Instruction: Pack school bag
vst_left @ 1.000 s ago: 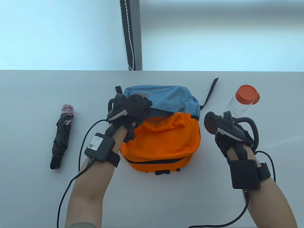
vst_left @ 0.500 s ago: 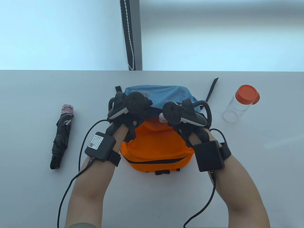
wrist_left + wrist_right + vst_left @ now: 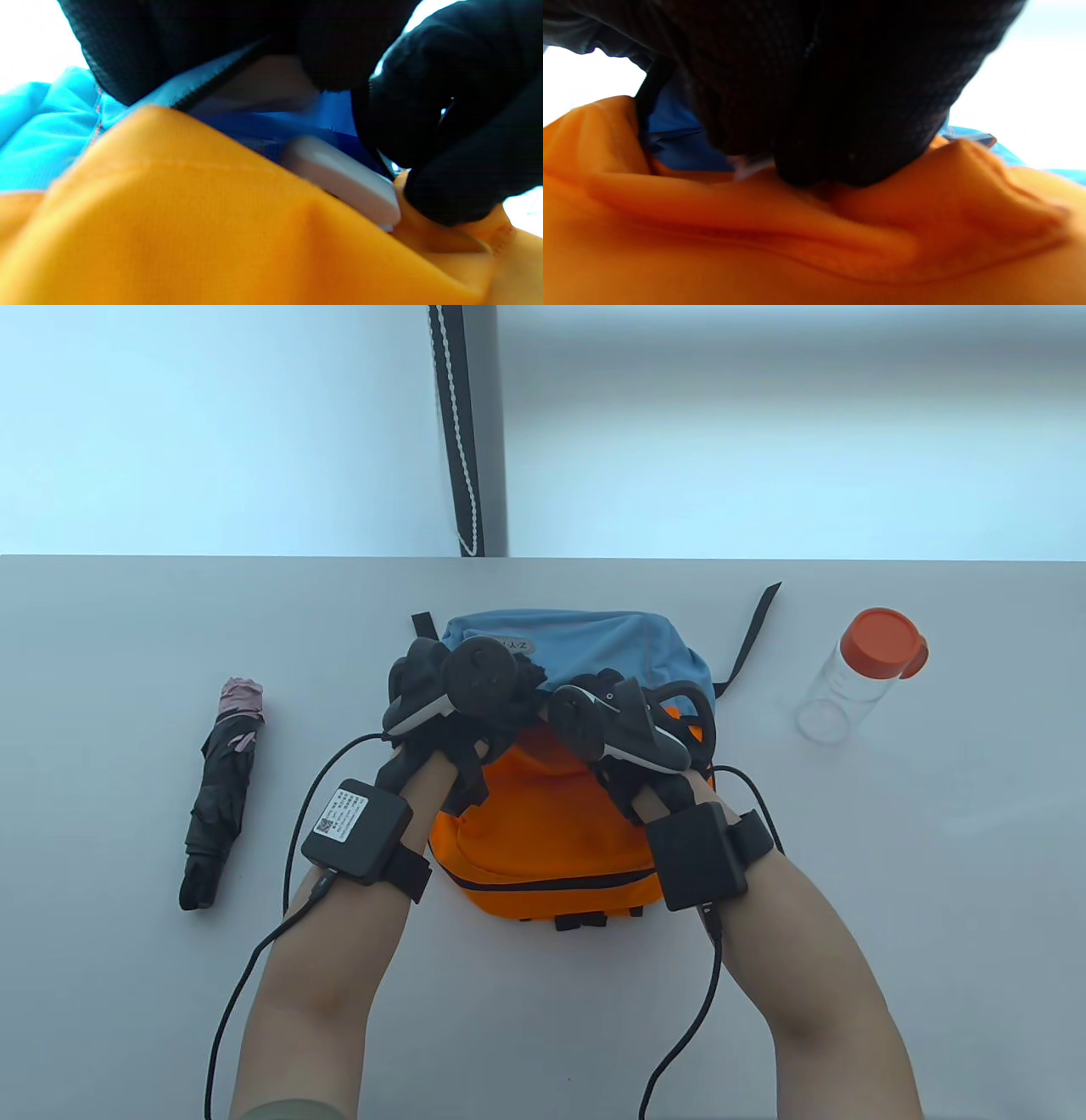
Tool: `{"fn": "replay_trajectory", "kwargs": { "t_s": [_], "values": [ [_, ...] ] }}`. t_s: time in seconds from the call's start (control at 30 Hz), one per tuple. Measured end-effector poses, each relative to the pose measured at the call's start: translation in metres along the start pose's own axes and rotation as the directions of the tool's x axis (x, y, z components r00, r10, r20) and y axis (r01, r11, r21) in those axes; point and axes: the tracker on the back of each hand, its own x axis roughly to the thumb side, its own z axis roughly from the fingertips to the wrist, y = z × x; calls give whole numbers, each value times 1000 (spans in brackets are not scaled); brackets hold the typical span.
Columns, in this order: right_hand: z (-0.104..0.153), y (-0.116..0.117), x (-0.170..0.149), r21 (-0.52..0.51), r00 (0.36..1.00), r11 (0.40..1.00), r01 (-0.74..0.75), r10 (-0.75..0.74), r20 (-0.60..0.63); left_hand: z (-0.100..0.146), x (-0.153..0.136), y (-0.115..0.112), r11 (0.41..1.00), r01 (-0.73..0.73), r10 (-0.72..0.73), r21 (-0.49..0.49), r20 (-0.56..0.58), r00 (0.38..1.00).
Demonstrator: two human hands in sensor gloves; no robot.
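An orange and blue school bag (image 3: 560, 823) lies at the table's middle, its opening along the seam between the two colours. My left hand (image 3: 519, 687) grips the blue zip edge at the opening's left and holds it up; the left wrist view shows its fingers (image 3: 203, 46) on that edge. My right hand (image 3: 598, 695) is at the opening and holds a small flat white object (image 3: 343, 182), partly sunk between the orange rim and the blue lining. The right wrist view shows the hand (image 3: 823, 127) pressed onto the orange cloth (image 3: 797, 254), with a sliver of the white object (image 3: 751, 163).
A folded black umbrella (image 3: 222, 793) lies left of the bag. A clear bottle with an orange lid (image 3: 857, 674) lies to the right. A black bag strap (image 3: 755, 632) trails toward the back right. A dark window post with a cord (image 3: 467, 432) stands behind the table.
My right hand moved left from beside the bottle to the bag's opening, bringing the white object into it. My left hand stayed on the bag's edge.
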Motion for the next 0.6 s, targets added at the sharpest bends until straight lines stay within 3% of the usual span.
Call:
{"fn": "replay_trajectory", "kwargs": {
  "t_s": [0.07,0.17,0.37,0.47,0.6],
  "values": [
    [-2,1,2,0,988,990,-141,141,-57,1,0,0,1000,-9,9,7,3,1000],
    [-6,7,4,34,992,994,-106,108,-71,2,-2,-2,1000,-27,27,9,-2,1000],
    [-14,18,14,65,963,970,-233,240,-122,4,-1,-4,1000,-22,22,6,12,1000],
    [-18,21,11,85,966,978,-190,202,-162,6,-2,-6,1000,-9,9,6,8,1000],
    [-16,6,-2,101,997,994,-31,38,-72,9,-3,-8,1000,11,-11,-7,-2,1000]
  ]
}}
